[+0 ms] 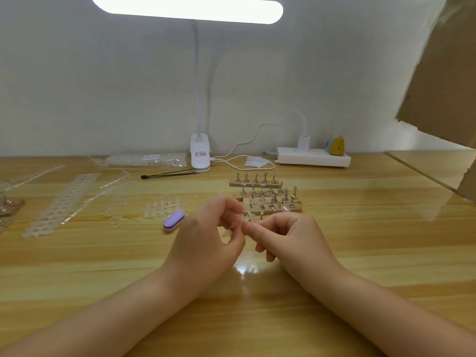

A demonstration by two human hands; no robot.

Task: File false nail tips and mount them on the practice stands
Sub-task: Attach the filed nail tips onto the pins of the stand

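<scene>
Just in front of the practice stands (pixel 265 194), the left hand (pixel 206 243) and right hand (pixel 291 240) are meeting, curled fingers pinching a clear nail tip (pixel 249 219) between them, purple file (pixel 174 221) lying to the left.

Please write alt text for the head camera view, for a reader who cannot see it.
Two hands, left and right, meet over a wooden table, pinching a clear nail tip before rows of metal stands. A purple file lies to the left; a clip lamp stands behind.
</scene>
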